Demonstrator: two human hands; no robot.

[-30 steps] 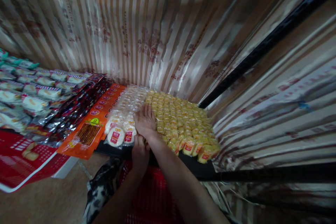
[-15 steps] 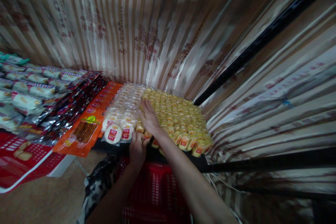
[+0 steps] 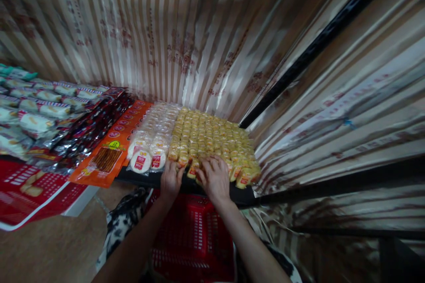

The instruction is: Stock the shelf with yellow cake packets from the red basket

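My left hand [image 3: 171,180] and my right hand [image 3: 215,177] both rest on the front row of small yellow snack packets [image 3: 212,139], which fill the right end of a black shelf [image 3: 149,180]. The left fingers curl over the packets beside the round white packs with red labels [image 3: 146,159]. The right hand lies palm down, fingers spread over the front yellow packets. Whether either hand grips a packet is hidden by the fingers.
Left of the white packs lie orange packets [image 3: 109,159], dark red bags [image 3: 93,130] and white wrapped rolls [image 3: 40,110]. A red basket [image 3: 194,241] stands below my arms. Striped shiny sheeting [image 3: 186,31] lines the back and right. A red carton [image 3: 29,190] sits at the lower left.
My right hand has pulled back from the middle of the packets to the front row. My left hand has risen from the shelf edge onto the packets. The view has shifted slightly.
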